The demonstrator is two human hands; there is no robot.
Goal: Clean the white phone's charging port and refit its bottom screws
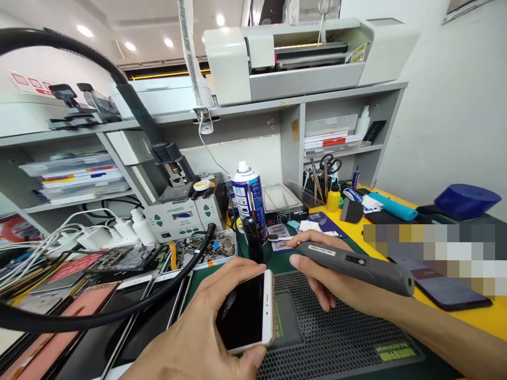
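My left hand (209,322) is closed around a white-framed smartphone (247,311), gripping it by opposite edges, its dark screen tilted up and one narrow end facing right. In my right hand (325,264) is a dark grey pen-style electric screwdriver (356,264), pinched near its front between thumb and forefinger. The tool's tip is hard to make out; it points left, above and apart from the phone. Beneath both hands lies a black honeycomb-textured work mat (328,338).
A spray can (249,200) and a black bottle (252,240) stand behind the phone. A thick black hose (158,303) arcs across the left side over several phones and screens. A parts tray (214,250) sits beside a hot-air station (178,219). Another phone (451,287) lies right.
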